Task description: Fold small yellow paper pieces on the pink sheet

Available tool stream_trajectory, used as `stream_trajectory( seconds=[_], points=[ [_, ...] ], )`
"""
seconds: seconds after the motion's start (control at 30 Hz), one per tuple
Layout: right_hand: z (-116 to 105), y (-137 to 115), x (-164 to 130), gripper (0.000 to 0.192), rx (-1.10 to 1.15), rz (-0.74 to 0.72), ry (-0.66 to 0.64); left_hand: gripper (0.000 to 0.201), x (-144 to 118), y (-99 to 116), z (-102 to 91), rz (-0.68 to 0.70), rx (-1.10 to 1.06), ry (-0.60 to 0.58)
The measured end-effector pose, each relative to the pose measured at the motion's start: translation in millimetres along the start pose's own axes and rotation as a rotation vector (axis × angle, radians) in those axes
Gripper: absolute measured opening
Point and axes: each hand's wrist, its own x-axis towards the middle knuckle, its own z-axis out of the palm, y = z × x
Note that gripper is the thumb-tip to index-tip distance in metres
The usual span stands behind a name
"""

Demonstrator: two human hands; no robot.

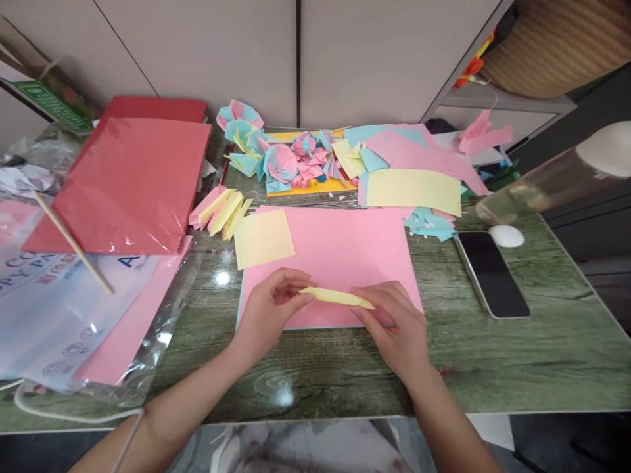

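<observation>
A narrow strip of folded yellow paper (338,297) is stretched between my two hands. Its left end is pinched by the thumb and fingers of my left hand (271,305). My right hand (397,322) grips the other end between thumb and fingers. Beneath them lies a stack of pink paper (345,243), with a blue edge showing under it. A yellow paper square (266,238) rests on the stack's upper left corner. Just beyond it sit several folded pink and yellow paper pieces (221,211).
Folded paper flowers (280,164) lie along the back. A yellow paper strip (414,189) rests on coloured scraps at the back right. A phone (491,274) is on the right. Red paper packs (133,184) and a wooden stick (73,243) lie on the left.
</observation>
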Motion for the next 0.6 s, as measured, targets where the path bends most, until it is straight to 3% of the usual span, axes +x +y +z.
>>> stream_trajectory(
  seconds=[0.2, 0.43, 0.6],
  points=[
    [-0.9, -2.7, 0.9, 0.026, 0.129, 0.067, -0.009, 0.022, -1.2, -0.2, -0.3, -0.041, -0.029, -0.04],
    [1.3, -0.1, -5.8, 0.023, 0.238, 0.281, -0.033, 0.026, -1.7, 2.0, 0.0, -0.071, -0.024, -0.087],
    [0.6, -1.8, -3.1, 0.02, 0.238, 0.3, -0.07, 0.024, -3.3, 5.7, 1.8, -0.102, 0.024, -0.118]
  ],
)
